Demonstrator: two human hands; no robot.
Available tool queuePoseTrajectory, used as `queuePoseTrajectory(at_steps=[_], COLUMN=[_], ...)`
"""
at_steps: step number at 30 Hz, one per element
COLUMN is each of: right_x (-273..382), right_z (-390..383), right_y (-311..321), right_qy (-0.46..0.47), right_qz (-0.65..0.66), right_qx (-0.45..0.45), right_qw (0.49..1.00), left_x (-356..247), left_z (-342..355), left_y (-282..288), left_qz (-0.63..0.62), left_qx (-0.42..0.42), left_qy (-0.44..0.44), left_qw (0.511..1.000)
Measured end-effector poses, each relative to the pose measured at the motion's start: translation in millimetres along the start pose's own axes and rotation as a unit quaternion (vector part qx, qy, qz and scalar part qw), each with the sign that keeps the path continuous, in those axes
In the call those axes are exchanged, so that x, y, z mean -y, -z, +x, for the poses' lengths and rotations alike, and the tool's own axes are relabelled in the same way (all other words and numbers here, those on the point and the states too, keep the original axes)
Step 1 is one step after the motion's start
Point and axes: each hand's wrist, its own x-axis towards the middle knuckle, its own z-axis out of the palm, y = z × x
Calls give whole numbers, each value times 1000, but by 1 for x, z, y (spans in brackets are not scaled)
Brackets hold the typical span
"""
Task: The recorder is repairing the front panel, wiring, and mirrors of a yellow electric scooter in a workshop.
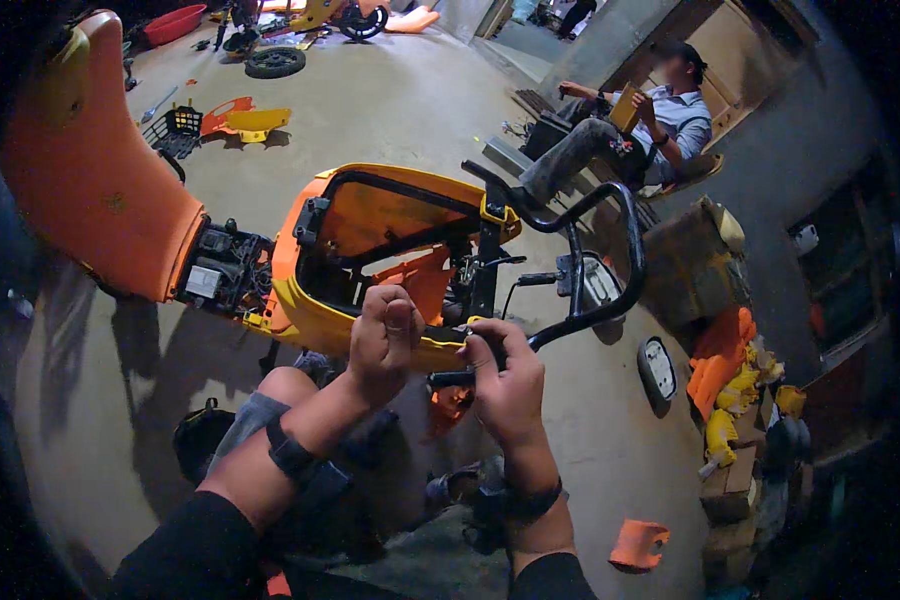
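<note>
Well, a big orange and yellow plastic bike shell (288, 265) sits just past the two hands, shiny, with a black edge around its wide open top. A pale square patch (204, 280) on the dark lumpy black parts (232, 250) beside it may be a label, but it is too small to read. The shell's long way runs from left to right, its right end by the bent black metal bars (638, 262). The left hand (385, 332) is curled up near its close edge; the right hand (507, 385) has thumb and pointer finger pinched together there. I cannot tell if either holds something. A tall curved orange panel (115, 190) rises at the left, and a person in a light shirt (688, 110) sits farther back.
</note>
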Motion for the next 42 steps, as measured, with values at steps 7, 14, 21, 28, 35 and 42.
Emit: queuePoseTrajectory(at_steps=[7, 14, 21, 28, 35, 42], right_x=[-13, -7, -22, -33, -32, -30], right_z=[-1, 0, -11, 15, 19, 16], right_y=[15, 25, 24, 19, 6, 0], right_qy=[79, 71, 103, 114, 95, 124], right_qz=[-88, -111, -207, -279, -336, -349], right_qx=[-16, -20, -42, -64, -42, -58], right_qw=[993, 991, 972, 951, 936, 927], left_x=[-4, -2, -2, -7, -14, -13], left_z=[5, 9, 6, 7, 6, 6], left_y=[1, 9, -6, -9, -6, 0], left_qz=[173, 317, 440, 451, 447, 444], left_qx=[-4, 71, 100, 128, 179, 156], left_qy=[-48, -170, -206, -178, -183, -216], left_qw=[984, 930, 868, 866, 857, 855])
